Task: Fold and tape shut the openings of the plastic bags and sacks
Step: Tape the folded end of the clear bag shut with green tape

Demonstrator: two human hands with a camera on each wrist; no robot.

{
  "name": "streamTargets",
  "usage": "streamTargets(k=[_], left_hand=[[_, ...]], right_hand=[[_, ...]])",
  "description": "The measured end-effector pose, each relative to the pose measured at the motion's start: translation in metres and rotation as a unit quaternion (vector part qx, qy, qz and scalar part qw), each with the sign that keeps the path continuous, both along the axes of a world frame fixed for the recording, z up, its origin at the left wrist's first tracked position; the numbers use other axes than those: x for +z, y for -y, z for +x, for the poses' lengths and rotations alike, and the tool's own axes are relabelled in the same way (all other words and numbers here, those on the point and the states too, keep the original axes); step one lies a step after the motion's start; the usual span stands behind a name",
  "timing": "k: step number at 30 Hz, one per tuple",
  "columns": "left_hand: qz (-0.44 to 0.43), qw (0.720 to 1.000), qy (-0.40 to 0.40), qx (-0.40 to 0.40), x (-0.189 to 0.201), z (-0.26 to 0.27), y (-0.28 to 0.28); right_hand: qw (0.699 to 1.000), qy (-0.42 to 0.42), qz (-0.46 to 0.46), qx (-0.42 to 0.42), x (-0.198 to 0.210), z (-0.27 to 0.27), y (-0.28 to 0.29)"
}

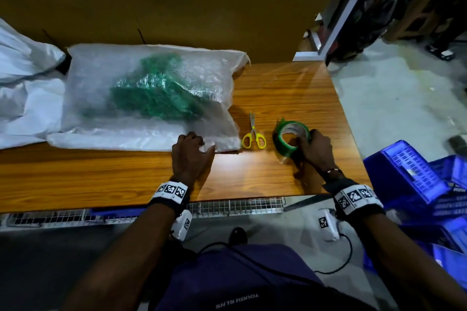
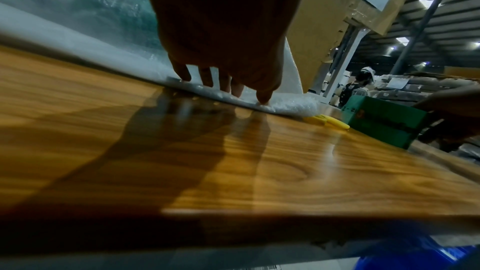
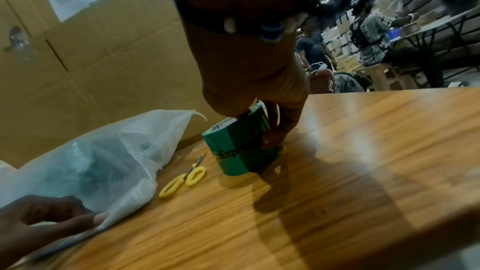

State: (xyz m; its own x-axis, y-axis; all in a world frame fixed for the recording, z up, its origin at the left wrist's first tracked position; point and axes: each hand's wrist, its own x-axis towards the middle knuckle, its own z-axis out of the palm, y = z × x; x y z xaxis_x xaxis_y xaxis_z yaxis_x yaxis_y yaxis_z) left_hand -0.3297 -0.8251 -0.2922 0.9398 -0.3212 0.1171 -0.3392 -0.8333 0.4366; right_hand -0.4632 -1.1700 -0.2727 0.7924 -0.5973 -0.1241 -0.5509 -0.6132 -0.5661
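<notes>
Two hands busy: one pins the bag, the other is on the tape.
Bag: a see-through woven plastic sack [image 1: 151,98] with something green and bubble-wrapped inside, lying flat on the bench [image 1: 278,93], its near edge folded toward the person.
Left hand: the left hand [image 1: 190,154] sits on the sack's near right corner, fingers [image 2: 263,98] fairly straight and pressing the folded edge down, thumb out along the rim.
Right hand: the right hand [image 1: 316,151] is curled round the green tape roll [image 1: 290,139], which stands tilted on the bench well right of the sack.
Scissors: yellow-handled scissors [image 1: 254,134] lie between sack and tape, touching neither.
How it'll handle: my guess is light, floppy and slick; the fold probably springs open if let go. Contents look soft, nothing fragile.
Where to grab: pin the folded edge flat near the corner, not the puffy middle.
Gap: the tape needs carrying past the scissors to reach the fold.
</notes>
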Motion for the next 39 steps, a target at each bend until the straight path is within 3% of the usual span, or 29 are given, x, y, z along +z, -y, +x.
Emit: streamTargets(k=[3, 6, 10, 15, 22, 28, 31, 35, 39], left_hand=[[0.004, 1.0, -0.003, -0.002, -0.003, 0.0, -0.002], [-0.017, 1.0, -0.02, -0.013, -0.009, 0.002, -0.01], [-0.011, 0.997, -0.036, -0.074, -0.008, 0.005, -0.034], [0.008, 0.978, -0.026, -0.205, 0.005, 0.015, -0.066], [-0.03, 0.961, -0.037, -0.274, 0.02, 0.045, -0.122], [0.014, 0.986, 0.011, -0.164, 0.033, 0.098, -0.261], [0.022, 0.988, 0.002, -0.151, 0.039, 0.116, -0.312], [0.055, 0.981, -0.002, -0.186, 0.027, 0.129, -0.306], [0.038, 0.983, 0.004, -0.18, 0.021, 0.136, -0.316]], right_hand=[[0.998, 0.043, 0.03, 0.035, 0.005, 0.001, -0.01], [0.985, 0.094, 0.122, 0.084, 0.02, 0.005, -0.027], [0.939, 0.126, 0.272, 0.166, 0.046, 0.019, -0.064], [0.877, 0.139, 0.366, 0.28, 0.047, 0.056, -0.127], [0.9, 0.134, 0.293, 0.294, 0.024, 0.082, -0.154], [0.909, 0.127, 0.255, 0.305, 0.014, 0.089, -0.156], [0.908, 0.155, 0.24, 0.308, 0.019, 0.086, -0.169], [0.895, 0.18, 0.271, 0.306, 0.039, 0.099, -0.217], [0.874, 0.178, 0.295, 0.342, 0.044, 0.146, -0.315]])
